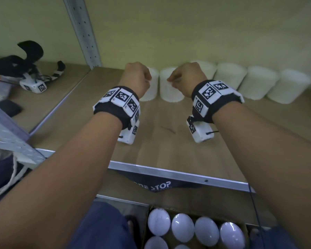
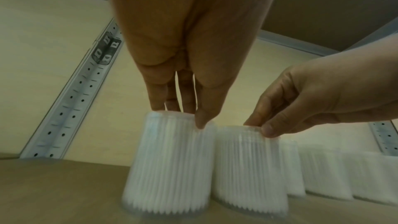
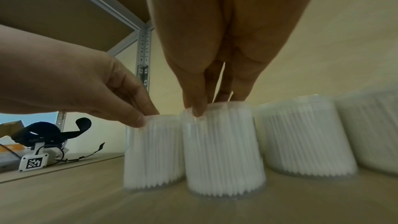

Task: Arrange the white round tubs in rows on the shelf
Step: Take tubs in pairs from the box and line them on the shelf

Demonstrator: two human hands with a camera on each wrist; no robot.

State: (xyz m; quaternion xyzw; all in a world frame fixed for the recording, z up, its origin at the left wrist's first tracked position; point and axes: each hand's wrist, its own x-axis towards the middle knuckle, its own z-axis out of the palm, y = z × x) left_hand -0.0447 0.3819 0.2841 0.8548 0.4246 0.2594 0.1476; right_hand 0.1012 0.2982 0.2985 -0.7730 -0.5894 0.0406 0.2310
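Both tubs are standing upright on the shelf (image 1: 169,141), directly under the fingers: the left hand (image 1: 136,78) is pinching the end tub (image 2: 168,164) by its top rim, the right hand (image 1: 186,77) is pinching its neighbour (image 3: 224,151), which is touching it on the right

Your left hand (image 1: 136,78) and right hand (image 1: 186,78) reach over two white tubs (image 1: 170,88) at the left end of a row along the back of the wooden shelf (image 1: 169,144). More tubs sit in the cardboard box (image 1: 192,229) below the shelf edge.
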